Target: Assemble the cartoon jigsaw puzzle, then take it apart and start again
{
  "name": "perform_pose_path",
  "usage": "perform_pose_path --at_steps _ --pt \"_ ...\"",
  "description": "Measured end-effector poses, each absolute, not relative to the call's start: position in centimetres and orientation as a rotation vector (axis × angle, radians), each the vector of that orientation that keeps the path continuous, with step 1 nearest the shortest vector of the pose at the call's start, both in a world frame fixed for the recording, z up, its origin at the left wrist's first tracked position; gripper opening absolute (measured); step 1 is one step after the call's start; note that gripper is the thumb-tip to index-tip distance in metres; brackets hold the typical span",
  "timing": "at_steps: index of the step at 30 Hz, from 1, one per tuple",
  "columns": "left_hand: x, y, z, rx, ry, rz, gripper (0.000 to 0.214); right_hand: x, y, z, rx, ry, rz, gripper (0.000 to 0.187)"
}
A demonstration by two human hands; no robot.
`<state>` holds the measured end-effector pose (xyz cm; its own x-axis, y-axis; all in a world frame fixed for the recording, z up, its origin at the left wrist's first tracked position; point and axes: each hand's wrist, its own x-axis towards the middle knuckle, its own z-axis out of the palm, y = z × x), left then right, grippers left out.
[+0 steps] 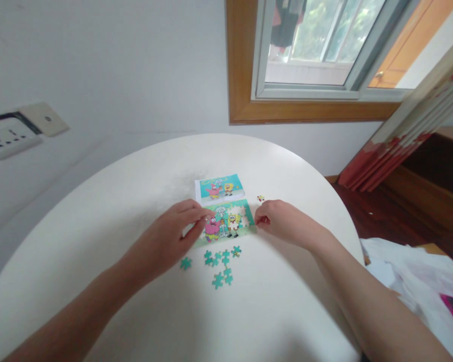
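A partly filled jigsaw puzzle [222, 227] lies flat on the white round table, showing a pink starfish, a squid-like figure and a yellow sponge figure. White gaps show in its upper right part. My left hand [177, 229] is closed at the puzzle's left edge, thumb and forefinger pinched there. At the right edge, my right hand [277, 221] has its fingers curled in, their tips against the border. Just behind the puzzle lies a picture card [221, 187] with the same figures. Loose green jigsaw pieces [218, 280] are scattered in front.
One loose yellowish piece [260, 198] lies behind my right hand. The round table [173, 322] stands close to a wall with a socket [11, 138] and a wood-framed window [239, 108]. White plastic bags [403, 266] are beside the table at right, below a curtain [396, 136].
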<state>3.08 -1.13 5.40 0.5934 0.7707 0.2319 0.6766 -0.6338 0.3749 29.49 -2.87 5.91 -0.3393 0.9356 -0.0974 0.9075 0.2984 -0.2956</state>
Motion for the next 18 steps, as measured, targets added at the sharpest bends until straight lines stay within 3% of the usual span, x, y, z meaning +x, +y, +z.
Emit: perform_pose_path --at_steps 3,7,18 --pt "0.7 -0.6 6.0 2.515 1.49 0.147 0.035 29.5 -3.1 6.1 -1.814 -2.453 0.484 0.018" --pt "-0.1 -1.0 5.2 2.382 1.48 -0.208 0.04 29.3 -3.3 6.1 -1.837 -2.462 0.502 0.017" --pt "1.7 -1.8 4.1 2.383 1.474 -0.178 0.04 29.1 -3.3 5.4 -1.823 -2.454 0.488 0.011"
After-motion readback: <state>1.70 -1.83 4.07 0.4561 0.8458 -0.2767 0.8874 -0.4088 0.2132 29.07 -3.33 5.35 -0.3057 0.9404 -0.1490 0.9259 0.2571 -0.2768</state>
